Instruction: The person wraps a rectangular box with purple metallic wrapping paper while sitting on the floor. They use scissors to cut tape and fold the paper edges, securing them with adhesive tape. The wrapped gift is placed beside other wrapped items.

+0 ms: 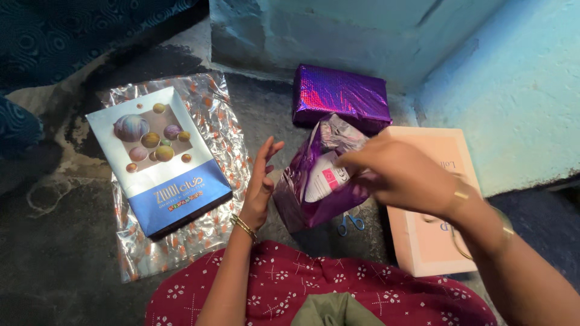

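Head view, person seated on the floor (54,253), wrapping boxes. Step in hand, as I read it: mid-wrap on the half-wrapped box (320,175), purple foil sheet pulled up around its sides, top end still gaping with the white packaging showing. It stands tilted on the floor just ahead of the knees, between both hands. Right hand (393,175) is over the open top, fingers curled down at the foil edge, looks like a pinch grip on the foil but motion blur hides the fingertips, so can't confirm what it's clamped on. Left hand (261,181) is released: palm flat, fingers straight up, just beside the box's left face, not touching as far as I can see. Finished purple parcel (341,96) lies behind, against the wall. Blue-handled scissors (350,222) lie on the floor at the box's base, partly hidden under it. Pink box (426,205) lies to the right, under the right forearm. Blue-and-white box (158,160) sits on a silver dotted foil sheet (199,235) to the left, unwrapped. Next move, my judgement: left palm needs to press the side flat while the right folds the top flap down tight; foil is springy, will need holding until fixed. No tape visible.
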